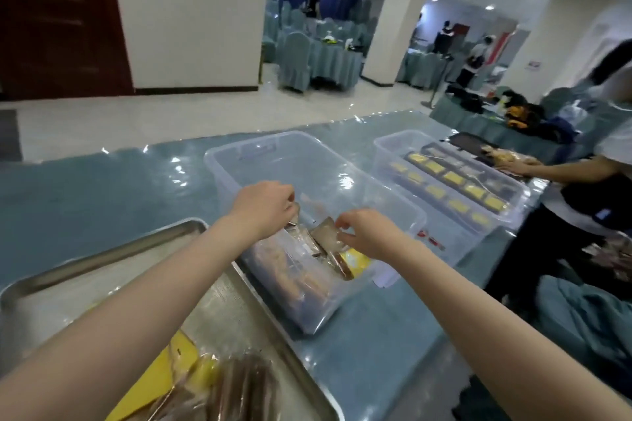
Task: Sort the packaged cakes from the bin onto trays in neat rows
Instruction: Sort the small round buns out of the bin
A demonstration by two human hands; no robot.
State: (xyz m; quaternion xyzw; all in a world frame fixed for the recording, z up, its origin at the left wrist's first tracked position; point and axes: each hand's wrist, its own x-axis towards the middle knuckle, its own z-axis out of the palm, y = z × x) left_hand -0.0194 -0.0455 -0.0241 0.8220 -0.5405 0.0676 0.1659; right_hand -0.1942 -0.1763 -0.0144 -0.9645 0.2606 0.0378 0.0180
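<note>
Fingers of the left hand [265, 207] pinch down on a wrapped cake at the 11 o'clock end of the heap, though the grasp itself is half hidden; the right hand [367, 232] curls closed on the clear wrapper of a pale cake [326, 232]. Both reach into the clear bin [273, 161], whose packaged cakes [301, 273] crowd its 6 o'clock end — plenty left. The metal tray [113, 253] at 8 o'clock carries a few packs [205, 383] near the frame edge — rows cannot be judged, cut off by the forearm.
</note>
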